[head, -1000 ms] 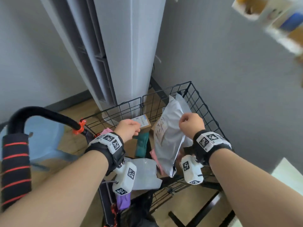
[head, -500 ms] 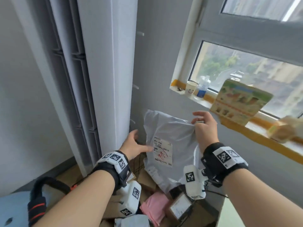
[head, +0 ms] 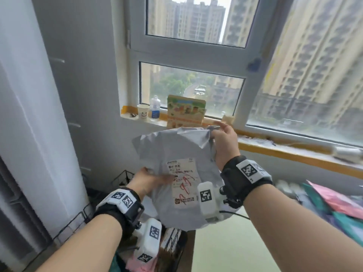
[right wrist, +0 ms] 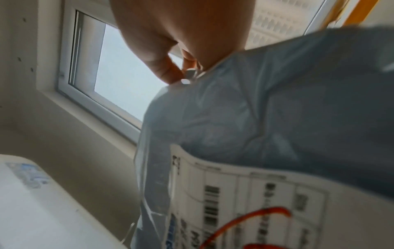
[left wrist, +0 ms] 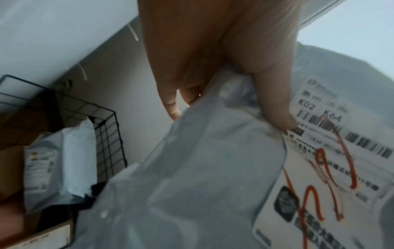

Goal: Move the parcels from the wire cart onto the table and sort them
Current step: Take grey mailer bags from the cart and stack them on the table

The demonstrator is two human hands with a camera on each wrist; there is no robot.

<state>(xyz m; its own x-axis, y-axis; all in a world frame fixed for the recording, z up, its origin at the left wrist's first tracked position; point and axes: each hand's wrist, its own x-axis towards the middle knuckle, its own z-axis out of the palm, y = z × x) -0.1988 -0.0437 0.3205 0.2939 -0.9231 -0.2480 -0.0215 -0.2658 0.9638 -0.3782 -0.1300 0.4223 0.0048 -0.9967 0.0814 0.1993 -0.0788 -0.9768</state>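
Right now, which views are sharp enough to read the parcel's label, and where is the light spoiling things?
Head view: parcel label only slightly soft; right edge smeared; window backlights.
Left wrist view: dim, blurred; "K02" legible on the label.
Right wrist view: strongly blurred, window washed out.

Bare forearms, black wrist straps [head: 245, 178] with white checker-marked tags, white camera pods [head: 207, 201] beneath.

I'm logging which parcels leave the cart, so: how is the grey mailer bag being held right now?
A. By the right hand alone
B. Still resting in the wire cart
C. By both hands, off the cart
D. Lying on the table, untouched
C: the right hand pinches the top corner of the grey mailer bag while the left hand grips its left edge, above the wire cart.
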